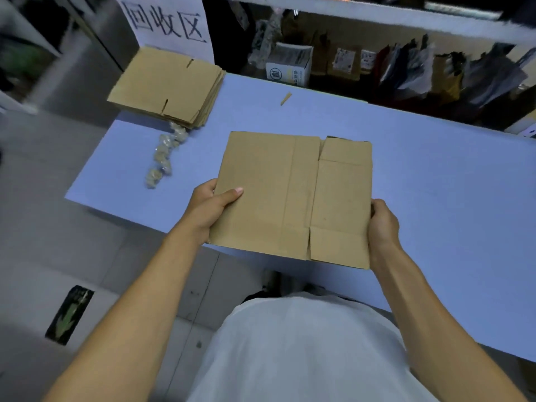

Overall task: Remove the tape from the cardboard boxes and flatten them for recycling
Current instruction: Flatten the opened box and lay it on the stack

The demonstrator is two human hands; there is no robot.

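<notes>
Above the pale blue counter (406, 169) I hold the flattened cardboard box (275, 195). My left hand (207, 208) and right hand (383, 224) each grip a side edge. The panel looks light, stiff and creased, best held at opposite edges.

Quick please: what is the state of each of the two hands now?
Left hand: grips the flattened cardboard box at its left edge.
Right hand: grips the same box at its right edge.

Plain tan flattened box (293, 198), pale blue table (435, 175), white sign (168, 24) with black characters
</notes>
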